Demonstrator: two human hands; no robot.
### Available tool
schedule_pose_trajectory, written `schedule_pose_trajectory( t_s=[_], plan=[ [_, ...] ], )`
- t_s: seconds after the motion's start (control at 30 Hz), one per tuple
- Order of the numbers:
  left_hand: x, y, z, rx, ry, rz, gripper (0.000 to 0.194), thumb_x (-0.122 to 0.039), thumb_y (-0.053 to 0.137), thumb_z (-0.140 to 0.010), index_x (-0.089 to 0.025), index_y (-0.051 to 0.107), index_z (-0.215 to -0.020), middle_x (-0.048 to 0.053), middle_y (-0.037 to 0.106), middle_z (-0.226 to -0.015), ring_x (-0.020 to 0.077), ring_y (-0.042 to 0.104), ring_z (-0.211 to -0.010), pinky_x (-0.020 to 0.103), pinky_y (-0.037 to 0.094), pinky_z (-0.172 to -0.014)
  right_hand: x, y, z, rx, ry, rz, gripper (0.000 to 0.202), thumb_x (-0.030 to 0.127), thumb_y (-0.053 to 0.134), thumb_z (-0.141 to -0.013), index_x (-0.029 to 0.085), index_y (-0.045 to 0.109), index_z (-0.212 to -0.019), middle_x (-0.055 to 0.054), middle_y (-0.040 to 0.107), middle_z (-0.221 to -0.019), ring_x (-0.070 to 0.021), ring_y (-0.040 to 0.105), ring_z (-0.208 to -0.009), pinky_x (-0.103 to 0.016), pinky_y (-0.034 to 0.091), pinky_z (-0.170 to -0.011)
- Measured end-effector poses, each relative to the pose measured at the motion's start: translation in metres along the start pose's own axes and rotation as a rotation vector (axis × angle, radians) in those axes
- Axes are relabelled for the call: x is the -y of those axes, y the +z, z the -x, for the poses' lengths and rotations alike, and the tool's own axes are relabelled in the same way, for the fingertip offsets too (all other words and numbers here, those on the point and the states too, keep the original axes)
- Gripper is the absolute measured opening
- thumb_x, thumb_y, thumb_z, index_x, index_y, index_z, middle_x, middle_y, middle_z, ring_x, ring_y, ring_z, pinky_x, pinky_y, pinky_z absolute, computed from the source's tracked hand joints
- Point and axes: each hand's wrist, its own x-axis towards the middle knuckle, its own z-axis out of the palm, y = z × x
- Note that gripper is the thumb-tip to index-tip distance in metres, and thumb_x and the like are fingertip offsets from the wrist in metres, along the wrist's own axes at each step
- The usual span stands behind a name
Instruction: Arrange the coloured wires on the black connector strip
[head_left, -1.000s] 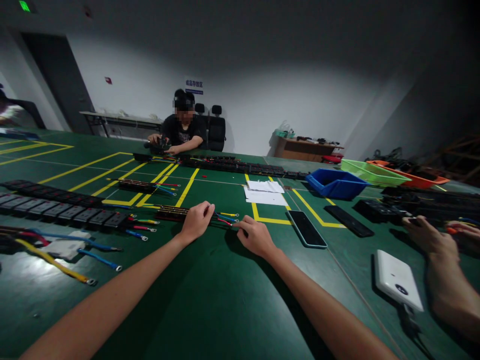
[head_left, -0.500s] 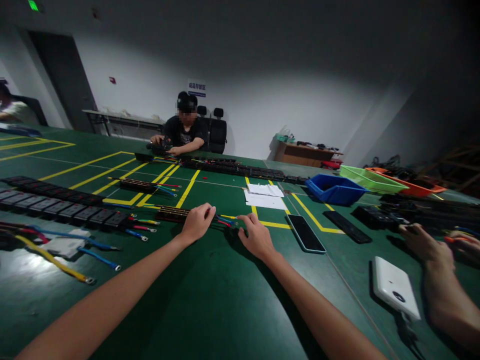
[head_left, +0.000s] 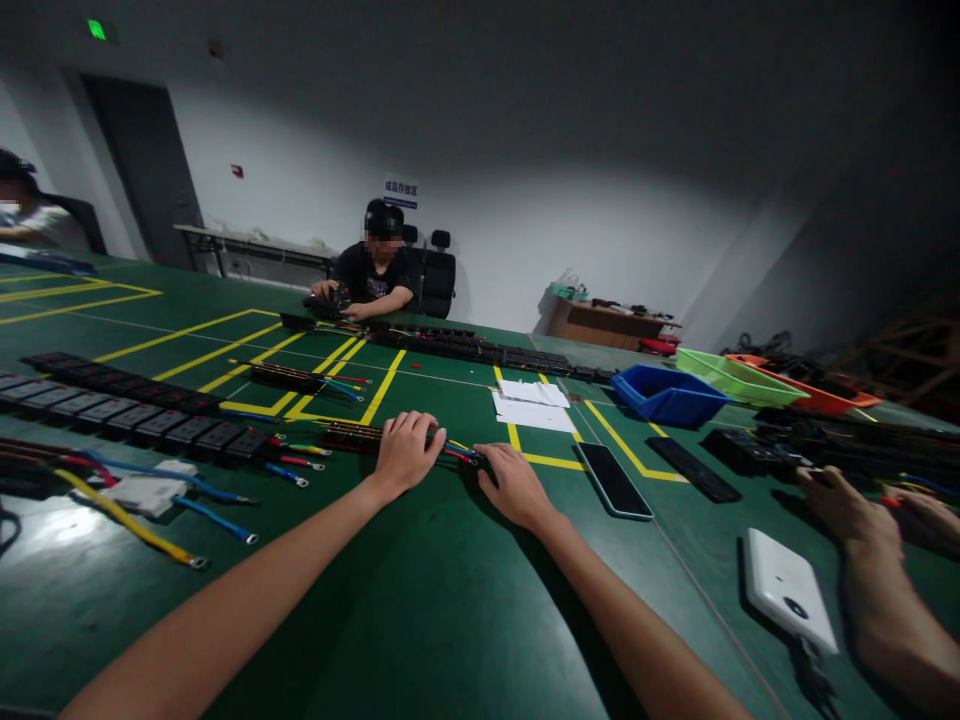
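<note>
Green tabletop (head_left: 420,620), marked with yellow tape, fills the lower view. Two people sit beyond it: one person (head_left: 375,280) in a black T-shirt at the far edge, another person (head_left: 41,225) at far left. A co-worker's two hands (head_left: 847,512) enter at right. At left lie two black socket strips (head_left: 150,425), side by side. Three bins stand at right: blue bin (head_left: 667,398), light-green bin (head_left: 739,380) and orange bin (head_left: 802,388).

Two open black housings carry copper-coloured bars. The near housing (head_left: 345,436) lies centrally, its right end under the wearer's left hand (head_left: 409,450); the other housing (head_left: 285,376) lies just beyond, to the left. The left hand rests palm down, fingers curled over that end; whether its grip is clenched cannot be told. The right hand (head_left: 516,487) has its fingertips at the free ends of the near housing's wires (head_left: 457,450), yellow, blue and red; whether its grip pinches them is likewise unclear.

Smaller items: two white paper sheets (head_left: 534,415), one smartphone (head_left: 615,482), one white power bank (head_left: 789,590). Smallest: two ring terminals, on a yellow cable (head_left: 135,520) and a blue cable (head_left: 214,518).
</note>
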Motion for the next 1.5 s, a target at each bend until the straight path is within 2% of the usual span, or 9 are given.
schedule_pose_trajectory(
  t_s=[0.17,0.3,0.47,0.8,0.97,1.2,1.3,1.5],
  plan=[
    [-0.004,-0.006,0.002,0.011,0.033,-0.007,0.025,-0.042,0.050,-0.097,-0.021,0.063,-0.098,0.009,0.066,-0.101,0.0272,0.057,-0.098,0.042,0.038,-0.087,0.000,0.002,0.000,-0.065,0.027,-0.017,0.041,0.021,0.049,-0.096,0.014,0.051,-0.136,-0.012,0.062,-0.129,-0.0237,0.055,-0.120,-0.040,0.043,-0.107],
    [-0.007,-0.009,0.004,-0.002,0.079,-0.039,0.016,-0.036,0.055,-0.092,-0.021,0.060,-0.092,0.009,0.064,-0.097,0.0272,0.057,-0.097,0.042,0.039,-0.086,-0.001,0.002,0.001,-0.118,0.045,0.011,0.030,0.023,0.050,-0.097,0.017,0.059,-0.124,-0.011,0.063,-0.117,-0.0249,0.056,-0.112,-0.040,0.047,-0.100],
    [-0.005,-0.008,0.005,-0.014,0.143,-0.046,0.005,-0.023,0.058,-0.085,-0.020,0.058,-0.090,0.007,0.061,-0.095,0.0258,0.056,-0.094,0.041,0.041,-0.084,-0.005,0.006,0.000,-0.108,0.049,0.033,0.023,0.022,0.052,-0.096,0.020,0.065,-0.115,-0.010,0.061,-0.111,-0.0232,0.057,-0.104,-0.037,0.049,-0.094],
    [0.001,-0.006,0.002,0.030,0.292,0.090,0.008,-0.012,0.055,-0.087,-0.019,0.057,-0.089,0.005,0.060,-0.093,0.0213,0.057,-0.092,0.036,0.044,-0.082,-0.004,0.003,-0.002,-0.020,0.091,0.070,0.033,0.023,0.057,-0.095,0.020,0.062,-0.128,-0.008,0.063,-0.111,-0.0227,0.056,-0.105,-0.034,0.046,-0.093],
    [0.005,-0.004,0.000,0.024,0.254,0.130,0.008,-0.014,0.054,-0.091,-0.018,0.060,-0.094,0.005,0.058,-0.096,0.0202,0.058,-0.090,0.036,0.047,-0.082,-0.002,0.002,-0.003,-0.012,0.104,0.084,0.032,0.023,0.056,-0.096,0.021,0.061,-0.128,-0.009,0.063,-0.112,-0.0224,0.056,-0.106,-0.033,0.044,-0.093],
    [0.006,-0.002,0.000,-0.002,0.254,0.122,0.028,-0.018,0.053,-0.095,-0.022,0.064,-0.120,0.009,0.056,-0.114,0.0230,0.058,-0.107,0.040,0.049,-0.092,-0.003,0.003,-0.003,-0.017,0.098,0.079,0.032,0.021,0.055,-0.095,0.020,0.061,-0.126,-0.008,0.063,-0.110,-0.0217,0.056,-0.105,-0.032,0.044,-0.094],
    [0.005,-0.004,0.000,-0.041,0.178,0.082,0.025,-0.023,0.056,-0.094,-0.021,0.066,-0.117,0.010,0.055,-0.116,0.0252,0.057,-0.109,0.042,0.050,-0.094,-0.003,0.003,-0.003,-0.018,0.100,0.073,0.032,0.023,0.054,-0.096,0.020,0.061,-0.127,-0.008,0.062,-0.111,-0.0217,0.056,-0.105,-0.032,0.044,-0.094],
    [0.004,-0.006,-0.001,-0.088,0.095,0.025,0.014,-0.028,0.062,-0.087,-0.019,0.067,-0.097,0.011,0.055,-0.115,0.0285,0.056,-0.110,0.045,0.049,-0.095,-0.001,0.001,-0.003,-0.016,0.109,0.071,0.031,0.022,0.054,-0.096,0.021,0.061,-0.126,-0.008,0.063,-0.109,-0.0216,0.056,-0.105,-0.032,0.044,-0.095]
  ],
)
